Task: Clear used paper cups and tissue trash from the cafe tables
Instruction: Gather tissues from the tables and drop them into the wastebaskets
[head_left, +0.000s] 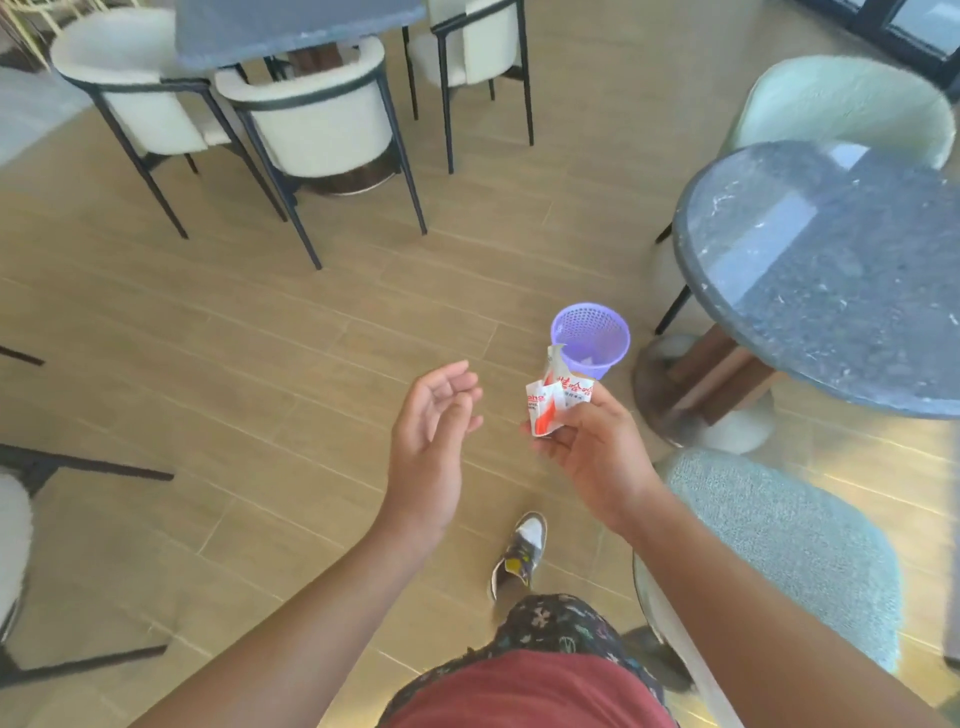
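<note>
Crushed paper cup (556, 402), white with red print, is sitting in the right hand (597, 452), which is holding it out in front of the body above the wood floor (260, 338). Fingers are curling round its lower half. Torn, flattened edges are sticking up past the fingertips, toward the purple mesh bin (592, 338).

Handling, as a guess: very light, soft and already collapsed, so nothing to break. Thin card like this is probably springing back a little whenever the grip loosens, and may flutter sideways when dropped. The best hold is looking like the one in use, round the bunched middle rather than the loose flaps, which could tear or slip.

Left hand (434, 431) is hanging free beside it, palm turned inward, fingers relaxed and slightly bent, carrying nothing. The two hands are near each other but apart.

Right forearm is reaching forward and slightly inward, palm facing partly up. The bin is standing on the floor near the foot of the round table (831, 270), beyond the cup. One shoe (522, 551) is showing below the arms, pointing roughly toward the bin.
</note>
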